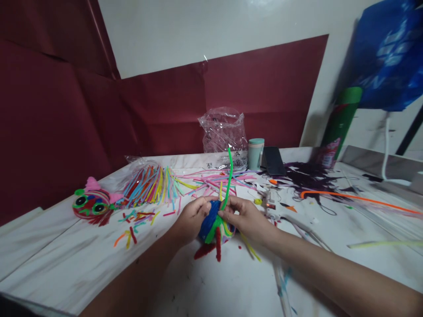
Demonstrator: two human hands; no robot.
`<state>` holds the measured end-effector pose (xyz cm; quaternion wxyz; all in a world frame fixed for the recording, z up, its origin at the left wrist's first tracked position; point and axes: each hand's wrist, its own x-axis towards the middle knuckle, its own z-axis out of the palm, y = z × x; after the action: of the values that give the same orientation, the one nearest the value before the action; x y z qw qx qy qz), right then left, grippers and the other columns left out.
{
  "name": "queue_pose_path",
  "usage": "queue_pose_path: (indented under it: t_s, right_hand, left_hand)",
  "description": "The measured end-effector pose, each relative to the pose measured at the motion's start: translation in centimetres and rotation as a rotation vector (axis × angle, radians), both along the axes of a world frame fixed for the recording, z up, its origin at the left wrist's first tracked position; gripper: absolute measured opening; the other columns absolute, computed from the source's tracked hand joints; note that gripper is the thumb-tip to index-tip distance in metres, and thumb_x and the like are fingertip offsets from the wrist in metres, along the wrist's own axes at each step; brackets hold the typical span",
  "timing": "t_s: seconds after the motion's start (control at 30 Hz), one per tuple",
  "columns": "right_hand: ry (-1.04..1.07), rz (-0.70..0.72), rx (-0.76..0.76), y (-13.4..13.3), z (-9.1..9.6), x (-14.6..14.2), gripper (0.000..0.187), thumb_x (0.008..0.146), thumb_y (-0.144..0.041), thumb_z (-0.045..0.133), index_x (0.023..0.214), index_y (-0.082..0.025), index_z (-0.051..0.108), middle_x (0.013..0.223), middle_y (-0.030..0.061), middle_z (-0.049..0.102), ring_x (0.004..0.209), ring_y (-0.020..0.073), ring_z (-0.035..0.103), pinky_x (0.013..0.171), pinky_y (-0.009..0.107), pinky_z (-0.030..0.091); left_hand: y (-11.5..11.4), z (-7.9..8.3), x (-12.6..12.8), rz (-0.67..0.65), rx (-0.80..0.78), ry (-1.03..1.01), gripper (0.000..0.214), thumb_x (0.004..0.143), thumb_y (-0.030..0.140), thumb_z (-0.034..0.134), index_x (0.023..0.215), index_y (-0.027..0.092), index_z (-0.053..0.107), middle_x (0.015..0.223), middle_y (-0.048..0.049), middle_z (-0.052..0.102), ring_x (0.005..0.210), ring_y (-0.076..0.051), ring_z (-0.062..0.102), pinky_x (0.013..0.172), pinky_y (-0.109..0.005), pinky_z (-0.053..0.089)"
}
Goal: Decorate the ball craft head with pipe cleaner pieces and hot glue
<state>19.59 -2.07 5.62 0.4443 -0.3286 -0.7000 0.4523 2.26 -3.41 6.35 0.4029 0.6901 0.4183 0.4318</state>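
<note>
A rounded craft piece covered in blue, green and yellow pipe cleaners (207, 228) is between my two hands, low over the table. Red fuzzy stems stick out from its lower side. My left hand (193, 216) is closed on the blue side of the piece. On the other side, my right hand (244, 216) pinches a bright green pipe cleaner (229, 178) against it. The free end of that pipe cleaner points upward with a slight bend. Fingers hide part of the piece's top.
A finished-looking pipe-cleaner animal head (94, 203) lies at the left. Bundled coloured pipe cleaners (148, 187) and cut scraps (132, 224) are near it. Behind stand a clear plastic bag (223, 132), a mint cup (255, 154) and a phone (273, 160). A glue gun (302, 226) lies right.
</note>
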Motion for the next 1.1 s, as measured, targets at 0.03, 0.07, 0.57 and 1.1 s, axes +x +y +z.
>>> queue_pose_path:
  t_s: [0.03,0.07,0.57,1.1]
  right_hand:
    - [0.001,0.0,-0.001,0.0,0.0,0.0,0.032,0.07,-0.044,0.065,0.062,-0.021,0.044,0.055,-0.0065,0.039,0.051,0.0094,0.037,0.048,0.022,0.033]
    - [0.002,-0.001,-0.001,0.0,0.0,0.0,0.033,0.07,-0.044,0.065,0.062,-0.021,0.043,0.055,-0.0065,0.039,0.051,0.0095,0.037,0.048,0.022,0.033]
    - [0.11,0.066,-0.116,0.2,-0.1,0.1,0.041,0.07,-0.053,0.064,0.059,-0.02,0.043,0.049,-0.0082,0.04,0.045,0.0069,0.037,0.044,0.021,0.029]
    - [-0.044,-0.044,0.302,-1.4,0.2,0.3,0.018,0.083,-0.028,0.055,0.067,-0.019,0.055,0.067,0.0002,0.057,0.063,0.014,0.052,0.06,0.026,0.041]
  left_hand:
    - [0.0,0.0,0.0,-0.011,0.004,0.002,0.02,0.08,0.04,0.053,0.076,0.021,0.047,0.114,-0.008,0.062,0.108,-0.025,0.056,0.089,-0.036,0.042]
    - [-0.1,0.1,0.0,-0.024,0.009,0.006,0.019,0.076,0.035,0.058,0.076,0.021,0.045,0.117,-0.0074,0.061,0.109,-0.024,0.055,0.09,-0.035,0.042]
    - [-0.6,0.4,0.6,0.074,0.117,0.204,0.031,0.063,0.015,0.054,0.092,0.021,0.047,0.107,-0.0049,0.057,0.104,-0.024,0.051,0.09,-0.037,0.039]
    - [-0.6,0.8,1.0,0.135,0.153,0.208,0.026,0.061,0.013,0.049,0.086,0.021,0.047,0.1,-0.0037,0.058,0.097,-0.022,0.052,0.087,-0.035,0.04]
